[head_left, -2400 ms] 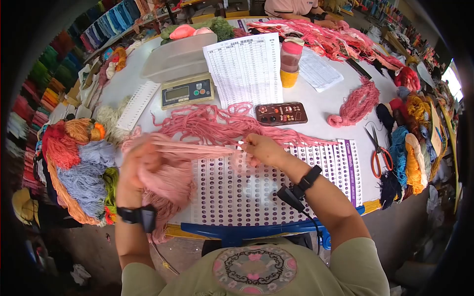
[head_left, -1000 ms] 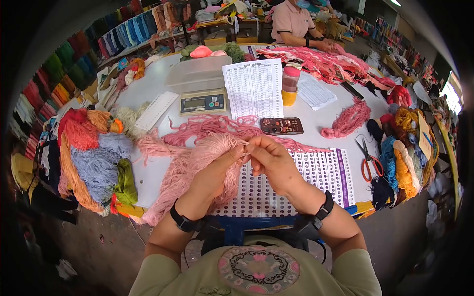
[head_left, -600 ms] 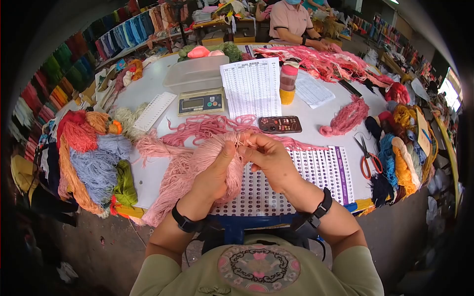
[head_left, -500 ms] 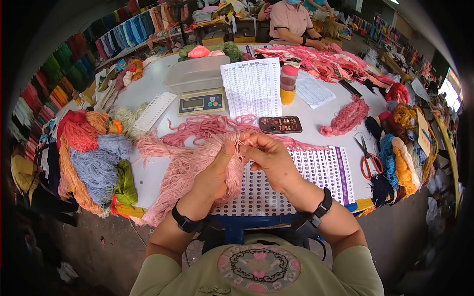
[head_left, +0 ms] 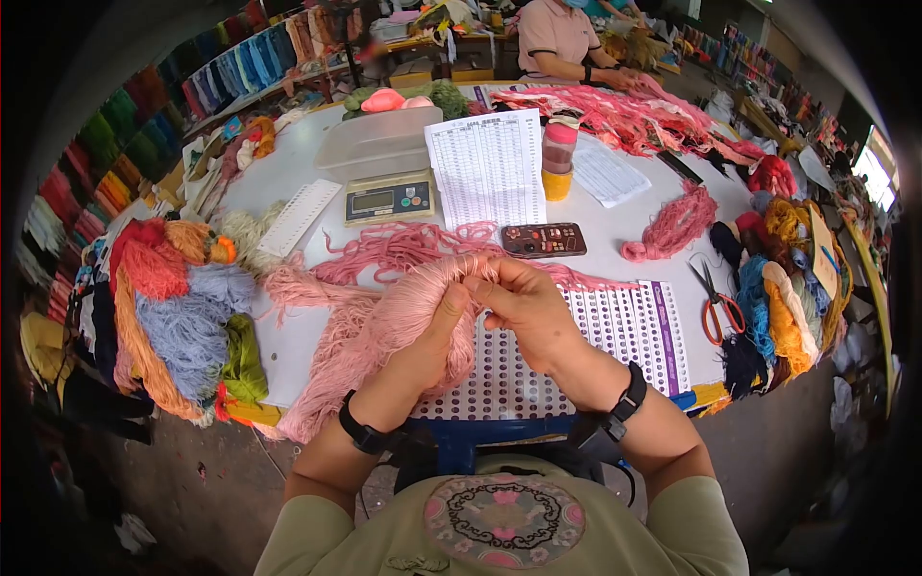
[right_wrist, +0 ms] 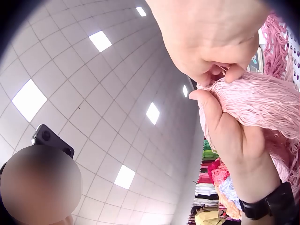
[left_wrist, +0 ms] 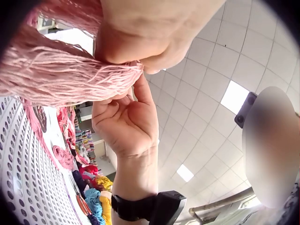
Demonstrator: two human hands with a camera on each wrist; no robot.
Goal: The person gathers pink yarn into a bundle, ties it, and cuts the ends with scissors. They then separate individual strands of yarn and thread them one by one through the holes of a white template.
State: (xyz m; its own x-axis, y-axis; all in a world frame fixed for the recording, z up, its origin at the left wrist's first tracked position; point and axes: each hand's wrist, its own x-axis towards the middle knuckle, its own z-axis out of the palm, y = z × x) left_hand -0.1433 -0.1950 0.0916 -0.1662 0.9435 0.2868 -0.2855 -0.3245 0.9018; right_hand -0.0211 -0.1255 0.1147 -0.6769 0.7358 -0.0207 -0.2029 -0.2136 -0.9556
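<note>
In the head view a thick hank of pale pink yarn [head_left: 408, 312] hangs over my left hand [head_left: 423, 350], whose thumb points up along its near side. My right hand [head_left: 533, 312] pinches strands at the hank's upper right end, its fingertips close against the left thumb. The right wrist view shows the left hand [right_wrist: 234, 133] under the yarn [right_wrist: 262, 101], with the right hand [right_wrist: 215, 42] above, its fingers curled on the strands. In the left wrist view the yarn [left_wrist: 70, 77] gathers to a narrow end between both hands. The left fingers are partly hidden by yarn.
Behind the hands lie darker pink yarn [head_left: 413, 245], a phone [head_left: 544, 240], a scale [head_left: 389, 200] and a propped paper list [head_left: 488, 168]. Scissors [head_left: 715, 305] and coloured yarn are at right, more yarn [head_left: 192, 317] at left. A perforated board [head_left: 615, 336] lies below the hands.
The left hand has come from the far left to meet the right hand, bringing the pale hank. Since half a second ago, the right fingers have shifted slightly over the strands at its end.
</note>
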